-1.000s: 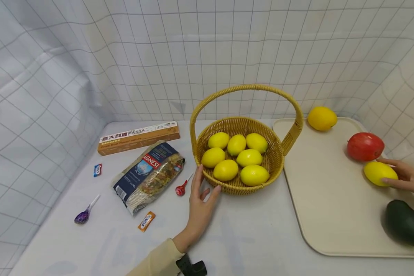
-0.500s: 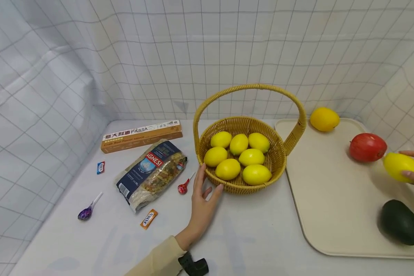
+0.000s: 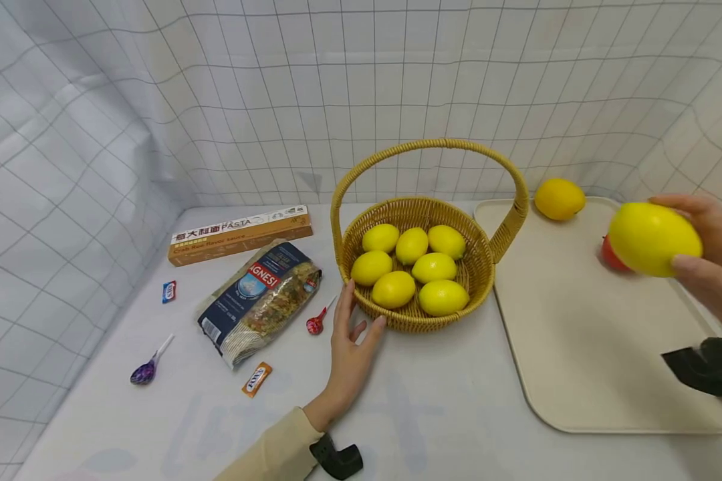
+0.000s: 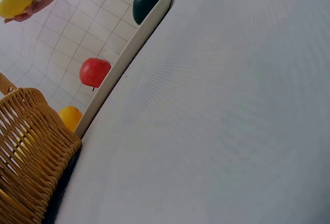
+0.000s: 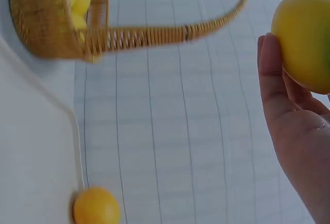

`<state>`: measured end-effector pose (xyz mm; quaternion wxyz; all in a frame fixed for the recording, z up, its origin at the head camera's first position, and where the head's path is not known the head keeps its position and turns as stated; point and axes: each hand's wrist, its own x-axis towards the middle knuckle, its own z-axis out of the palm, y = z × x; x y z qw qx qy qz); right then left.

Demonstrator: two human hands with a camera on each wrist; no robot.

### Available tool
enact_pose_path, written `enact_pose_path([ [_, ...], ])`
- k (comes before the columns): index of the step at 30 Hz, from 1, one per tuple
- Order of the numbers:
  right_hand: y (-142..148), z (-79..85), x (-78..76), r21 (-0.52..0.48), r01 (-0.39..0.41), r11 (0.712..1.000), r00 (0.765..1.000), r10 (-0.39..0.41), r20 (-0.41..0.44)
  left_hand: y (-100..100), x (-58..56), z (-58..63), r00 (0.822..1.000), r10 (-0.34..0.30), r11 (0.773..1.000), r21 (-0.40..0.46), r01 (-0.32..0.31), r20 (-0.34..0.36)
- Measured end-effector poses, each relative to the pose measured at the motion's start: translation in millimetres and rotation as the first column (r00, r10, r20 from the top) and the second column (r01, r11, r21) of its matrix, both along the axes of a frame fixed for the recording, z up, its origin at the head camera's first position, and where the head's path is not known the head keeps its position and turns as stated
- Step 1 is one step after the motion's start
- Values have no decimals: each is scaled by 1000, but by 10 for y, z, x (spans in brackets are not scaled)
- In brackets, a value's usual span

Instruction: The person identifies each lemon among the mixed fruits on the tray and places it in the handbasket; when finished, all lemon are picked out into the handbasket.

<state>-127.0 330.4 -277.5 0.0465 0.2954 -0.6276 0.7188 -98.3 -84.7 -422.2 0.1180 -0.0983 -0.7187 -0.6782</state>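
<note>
Above the tray at the right, my right hand [image 3: 716, 260] pinches a yellow lemon [image 3: 656, 239] between thumb and fingers. The right wrist view shows the same lemon [image 5: 304, 38] held at the fingertips. A wicker basket [image 3: 418, 324] with a tall arched handle stands mid-table and holds several lemons [image 3: 393, 289]. My left hand [image 3: 350, 361] rests against the basket's front left rim, its index finger and thumb spread apart and touching it. In the left wrist view, the basket's woven side [image 4: 33, 152] shows, while the left fingers are out of sight.
A beige tray [image 3: 577, 361] bears a deep-yellow fruit [image 3: 559, 198], a red fruit [image 3: 612, 257] partly behind the lemon, and a dark green fruit [image 4: 147, 4]. At left lie a pasta box [image 3: 241, 235], a pasta bag [image 3: 261, 300], lollipops [image 3: 144, 371] and wrapped candies [image 3: 257, 379].
My right hand has lifted the lemon off the tray, then brought it higher and leftward, now in front of the red fruit. The left hand stays at the basket rim.
</note>
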Motion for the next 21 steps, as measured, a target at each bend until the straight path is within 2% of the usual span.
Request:
enact_pose_path([
  [1,-153,6,-15,28,-61,998,998,62,-12,-2,-2,2,1000,0,1000,1,0,0],
  [3,-476,-11,-57,92,-120,989,992,123,-30,-4,-6,6,1000,2,1000,3,-2,3],
  [6,-914,-117,-196,124,-231,965,973,232,4,-6,-10,6,1000,7,1000,2,-7,8],
  [9,-1304,-265,-310,117,-274,955,956,257,143,-3,-12,-1,1000,6,1000,4,-6,11],
  [13,-1694,-454,-434,105,-318,942,895,261,361,5,-10,-8,1000,2,1000,8,-2,15],
  [15,-1842,-523,-480,151,-328,933,872,237,429,4,-7,-7,1000,4,1000,5,-4,10],
  [16,-1905,-550,-499,176,-343,923,860,233,453,7,6,31,1000,3,1000,9,-3,15],
  [17,-1959,-576,-516,214,-355,910,856,224,465,10,20,73,1000,3,1000,12,-3,18],
  [21,-2075,-630,-549,376,-392,840,874,212,436,7,19,84,1000,5,1000,6,-5,23],
])
